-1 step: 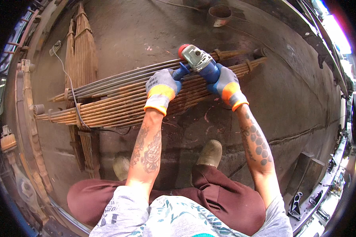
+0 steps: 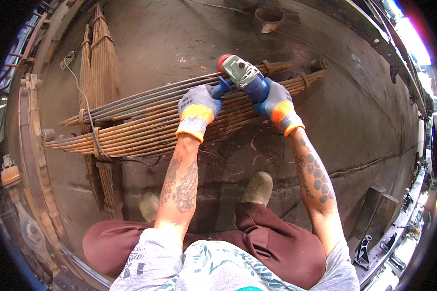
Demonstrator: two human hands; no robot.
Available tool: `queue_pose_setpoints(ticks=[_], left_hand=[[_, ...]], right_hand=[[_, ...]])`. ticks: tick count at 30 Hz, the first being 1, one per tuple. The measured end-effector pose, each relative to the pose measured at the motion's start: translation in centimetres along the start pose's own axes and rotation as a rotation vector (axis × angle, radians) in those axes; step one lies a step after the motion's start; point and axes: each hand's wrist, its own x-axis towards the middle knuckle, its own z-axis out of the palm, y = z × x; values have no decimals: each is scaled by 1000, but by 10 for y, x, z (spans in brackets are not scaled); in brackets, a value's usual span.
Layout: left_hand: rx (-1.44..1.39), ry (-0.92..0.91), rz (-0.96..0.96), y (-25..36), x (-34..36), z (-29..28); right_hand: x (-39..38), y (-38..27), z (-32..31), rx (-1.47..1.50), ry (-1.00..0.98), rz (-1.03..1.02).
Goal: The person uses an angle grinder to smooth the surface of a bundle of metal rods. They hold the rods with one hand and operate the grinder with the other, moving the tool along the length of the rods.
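Note:
My gloved left hand (image 2: 199,102) is closed around the blue side handle (image 2: 221,86) of an angle grinder (image 2: 243,72). My gloved right hand (image 2: 272,102) grips its blue body. The grinder has a silver head and a red part (image 2: 223,62) at its tip, held over two long leaf-spring stacks. The far stack (image 2: 150,89) has greyer, cleaner leaf edges; the near stack (image 2: 141,131) is rusty brown. Both lie crosswise in front of me, their left parts over another rusty stack (image 2: 99,68) that runs away from me. Whether the grinder touches metal, I cannot tell.
A grey cable (image 2: 87,106) runs over the springs at left. A metal bucket (image 2: 269,19) stands at the back. Long rusty parts (image 2: 34,111) line the left side. Dark blocks (image 2: 371,208) and metal rails (image 2: 398,242) are at right. My boots (image 2: 257,186) are on the concrete floor.

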Motion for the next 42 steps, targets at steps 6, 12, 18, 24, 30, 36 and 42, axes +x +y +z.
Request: queue_pose_setpoints(ticks=[6,12,18,24,30,36,42], left_hand=[[10,51,4,-3,6,-1],[80,60,-98,-10,11,-8],[4,107,-47,-20,5,-19],[8,99,13,-22,5,-18],[15,39,64,-9,14,-11],[14,16,109,-2,15,1],[5,31,80,-10,7,-2]], right_hand=[[0,-8,-7,-9,-4,-8],[3,-25,-11,10,-2,-50],[5,-39,-7,20,40,-73],[5,-28,11,42,107,-80],[-1,-14,9,32,132,-39],[-4,7,12,57,146,-22],[-5,-7,5,6,88,-13]])
